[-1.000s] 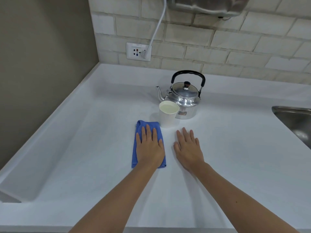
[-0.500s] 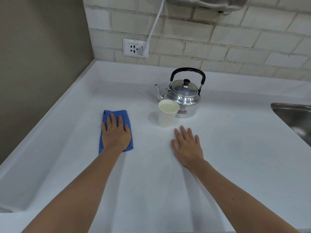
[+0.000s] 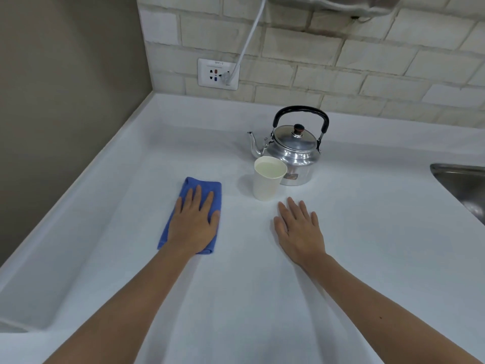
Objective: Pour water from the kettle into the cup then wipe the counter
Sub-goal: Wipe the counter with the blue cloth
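A folded blue cloth (image 3: pixel 195 184) lies flat on the white counter (image 3: pixel 367 245), left of the cup. My left hand (image 3: pixel 194 223) presses palm-down on it with fingers spread, covering most of it. A white paper cup (image 3: pixel 266 186) filled with water stands upright at the centre. The steel kettle (image 3: pixel 296 153) with a black handle stands directly behind it, spout pointing left. My right hand (image 3: pixel 299 229) rests flat on the bare counter just in front of the cup, holding nothing.
A steel sink (image 3: pixel 464 185) is set into the counter at the right edge. A wall socket (image 3: pixel 217 74) with a white cord plugged in sits on the tiled back wall. A grey wall borders the counter's raised left rim (image 3: pixel 86 179).
My left hand slid the cloth left, away from the cup, then came back a little to the right. My right hand stayed flat in place.
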A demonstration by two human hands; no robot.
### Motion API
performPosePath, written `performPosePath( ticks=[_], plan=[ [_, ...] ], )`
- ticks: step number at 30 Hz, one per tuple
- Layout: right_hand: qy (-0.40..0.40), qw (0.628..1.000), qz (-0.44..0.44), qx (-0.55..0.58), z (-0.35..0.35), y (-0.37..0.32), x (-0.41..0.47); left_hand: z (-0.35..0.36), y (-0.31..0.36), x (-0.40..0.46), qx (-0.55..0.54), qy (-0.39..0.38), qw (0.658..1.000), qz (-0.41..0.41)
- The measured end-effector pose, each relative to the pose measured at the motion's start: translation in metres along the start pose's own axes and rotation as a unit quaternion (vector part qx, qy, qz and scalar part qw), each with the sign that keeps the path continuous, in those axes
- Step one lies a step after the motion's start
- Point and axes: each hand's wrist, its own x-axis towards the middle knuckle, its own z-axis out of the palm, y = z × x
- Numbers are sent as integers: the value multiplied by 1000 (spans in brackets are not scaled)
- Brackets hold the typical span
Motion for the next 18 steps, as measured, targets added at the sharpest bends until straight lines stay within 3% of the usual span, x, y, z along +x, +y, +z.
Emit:
performPosePath(
  ticks=[9, 18],
  plan=[
    [-14, 1000, 4, 15, -4, -1, 2, -8, -25, 78, -2, -22, 996, -87],
    [14, 1000, 20, 19, 3, -2, 7, -1, 18, 137, -8, -40, 999, -12]
  ],
)
